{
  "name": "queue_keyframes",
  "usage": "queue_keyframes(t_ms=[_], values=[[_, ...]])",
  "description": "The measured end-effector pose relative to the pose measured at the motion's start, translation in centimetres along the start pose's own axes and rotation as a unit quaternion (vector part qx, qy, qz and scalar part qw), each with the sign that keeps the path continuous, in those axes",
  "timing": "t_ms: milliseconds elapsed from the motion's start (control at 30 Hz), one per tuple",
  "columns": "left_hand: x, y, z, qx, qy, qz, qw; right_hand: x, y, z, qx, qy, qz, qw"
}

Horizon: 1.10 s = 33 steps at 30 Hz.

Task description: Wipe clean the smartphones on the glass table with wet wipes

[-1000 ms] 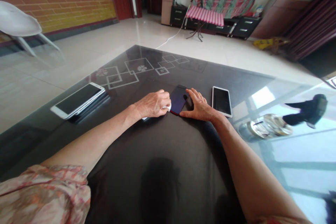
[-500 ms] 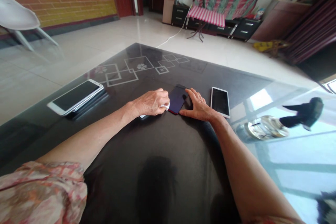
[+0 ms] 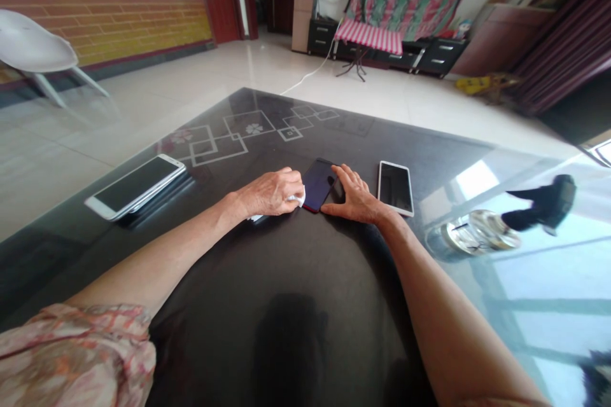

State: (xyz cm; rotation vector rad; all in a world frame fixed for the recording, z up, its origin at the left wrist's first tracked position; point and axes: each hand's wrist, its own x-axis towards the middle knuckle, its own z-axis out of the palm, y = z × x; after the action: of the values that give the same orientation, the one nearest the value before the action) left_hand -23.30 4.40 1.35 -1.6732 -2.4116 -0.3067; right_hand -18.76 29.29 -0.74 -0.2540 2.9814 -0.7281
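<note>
A dark phone with a red edge (image 3: 317,186) lies on the glossy black table (image 3: 286,254) between my hands. My left hand (image 3: 277,192) is closed on a white cloth (image 3: 298,196) at the phone's left side; part of the cloth shows under the hand. My right hand (image 3: 353,196) rests at the phone's right side, fingers spread, thumb and fingertips at its edge. Just right of that hand lies a white phone (image 3: 395,187), screen up. Far to the left, another white phone (image 3: 136,187) sits on top of a second device.
At the right, a glass jar (image 3: 480,231) and a black object (image 3: 544,203) stand on the table. Beyond the table are a white chair (image 3: 35,44), a small stand with a striped cover (image 3: 370,37) and black drawers (image 3: 439,56).
The whole view has shifted slightly, with the background lower in the picture. Both hands keep nearly the same places beside the dark phone.
</note>
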Motion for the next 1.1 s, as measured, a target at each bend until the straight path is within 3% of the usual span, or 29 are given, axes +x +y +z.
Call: queue_keyframes(t_ms=[233, 767, 933, 1100], values=[[-0.1, -0.3, 0.1, -0.013, -0.008, -0.009, 1.0, 0.7, 1.1, 0.3, 0.033, 0.027, -0.009, 0.999], [-1.1, -2.4, 0.5, -0.029, 0.015, -0.018, 0.999, 2.9, 0.6, 0.9, 0.037, 0.159, 0.075, 0.984], [-1.5, -3.4, 0.7, -0.051, 0.027, -0.008, 0.998, 2.1, 0.8, 1.2, 0.028, 0.145, 0.034, 0.988], [-1.8, -3.3, -0.4, -0.069, 0.066, -0.04, 0.995, 0.4, 0.4, 1.1, 0.021, 0.127, 0.027, 0.991]])
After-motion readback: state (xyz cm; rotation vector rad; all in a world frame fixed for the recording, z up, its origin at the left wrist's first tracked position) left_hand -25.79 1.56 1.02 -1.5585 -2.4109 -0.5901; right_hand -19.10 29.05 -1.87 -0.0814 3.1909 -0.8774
